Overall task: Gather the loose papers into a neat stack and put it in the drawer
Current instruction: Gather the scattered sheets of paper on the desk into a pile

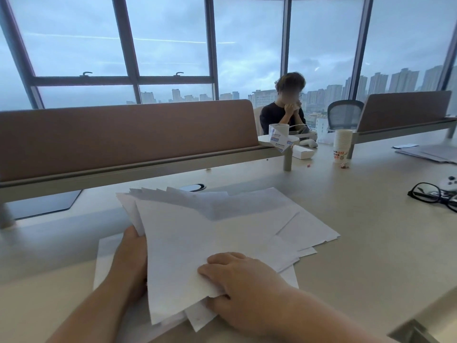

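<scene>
A fanned, uneven bundle of white papers [197, 233] lies tilted in front of me on the pale desk [358, 231]. My left hand [132, 253] grips the bundle's left edge, its fingers hidden behind the sheets. My right hand [237, 280] pinches the near edge, thumb under and fingers on top. Another sheet [106, 258] lies flat on the desk under my left hand. No drawer is in view.
A brown divider screen [123, 134] runs across the desk behind the papers. Black glasses [432, 195] lie at the right. A stack of paper cups [342, 144], a white box [303, 152] and more papers [427, 152] sit farther back. A person sits beyond the divider.
</scene>
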A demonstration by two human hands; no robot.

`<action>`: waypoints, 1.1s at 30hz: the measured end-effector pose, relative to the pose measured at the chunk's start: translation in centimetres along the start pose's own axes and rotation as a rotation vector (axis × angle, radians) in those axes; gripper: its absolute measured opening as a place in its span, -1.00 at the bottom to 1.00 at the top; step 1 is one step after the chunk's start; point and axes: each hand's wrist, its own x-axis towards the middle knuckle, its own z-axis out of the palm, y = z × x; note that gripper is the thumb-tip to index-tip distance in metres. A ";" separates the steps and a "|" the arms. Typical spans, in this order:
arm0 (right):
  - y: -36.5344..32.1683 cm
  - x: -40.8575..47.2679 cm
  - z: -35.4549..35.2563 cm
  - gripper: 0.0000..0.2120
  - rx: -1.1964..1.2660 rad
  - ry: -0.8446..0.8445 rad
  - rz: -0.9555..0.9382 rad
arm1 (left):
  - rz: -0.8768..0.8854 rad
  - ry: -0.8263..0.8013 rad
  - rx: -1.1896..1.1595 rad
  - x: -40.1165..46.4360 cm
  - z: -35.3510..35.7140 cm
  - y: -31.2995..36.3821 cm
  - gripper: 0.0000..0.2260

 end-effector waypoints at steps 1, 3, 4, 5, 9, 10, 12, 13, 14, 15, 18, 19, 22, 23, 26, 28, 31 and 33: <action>0.1 -0.1 0.0 -0.50 0.008 -0.027 0.012 | -0.026 0.005 -0.058 0.3 0.2 0.6 -0.76; 0.1 -0.2 0.1 -0.39 0.016 -0.087 0.015 | -0.097 0.011 -0.180 0.4 0.5 0.2 -0.62; 0.0 -0.3 0.0 -0.36 0.023 -0.108 0.005 | -0.146 -0.008 -0.252 0.4 0.5 -0.2 -0.55; -0.1 -0.3 0.0 -0.35 0.033 -0.120 -0.005 | -0.203 -0.040 -0.301 0.4 0.5 0.0 -0.52; 0.6 0.0 -0.7 -0.42 0.229 -0.068 0.041 | -0.153 -0.077 -0.118 0.7 0.2 0.2 -0.70; 1.2 0.2 -0.9 -0.47 0.333 0.008 0.077 | -0.158 -0.070 -0.030 0.8 0.2 0.0 -0.64; 3.6 1.0 -1.4 -0.56 0.458 0.226 0.215 | -0.162 -0.060 0.045 0.8 0.1 0.0 -0.67; 5.3 1.5 -1.6 -0.56 0.463 0.323 0.316 | -0.154 -0.052 0.054 0.8 0.2 0.0 -0.68; 7.1 1.9 -2.0 -0.52 0.448 0.377 0.432 | -0.153 -0.048 0.039 0.9 0.1 -0.1 -0.67; 8.9 2.1 -2.4 -0.46 0.417 0.380 0.561 | -0.161 -0.050 0.017 1.0 0.1 -0.1 -0.65; 13.1 1.9 -3.0 -0.34 0.278 0.271 0.857 | -0.155 -0.076 -0.029 1.3 0.0 -0.4 -0.61; 13.8 1.8 -3.0 -0.35 0.276 0.266 0.893 | -0.150 -0.078 -0.041 1.4 0.0 -0.4 -0.61; 15.0 1.7 -2.6 -0.35 0.414 0.378 0.901 | -0.143 -0.094 -0.088 1.8 -0.2 -0.5 -0.60; 15.1 1.7 -2.6 -0.35 0.490 0.443 0.889 | -0.142 -0.095 -0.110 1.9 -0.3 -0.6 -0.60; 15.5 1.2 -2.7 -0.38 0.680 0.604 0.867 | -0.141 -0.104 -0.173 1.9 -0.6 -0.6 -0.60; 15.8 0.7 -2.7 -0.36 0.802 0.670 0.865 | -0.131 -0.097 -0.223 1.9 -0.5 -0.7 -0.63; 16.8 0.6 -2.7 -0.17 1.113 0.809 0.881 | -0.109 -0.095 -0.293 1.9 -0.3 -0.8 -0.63; 17.0 0.7 -2.9 -0.26 1.391 0.868 0.843 | -0.088 -0.095 -0.336 1.6 -0.1 -0.8 -0.63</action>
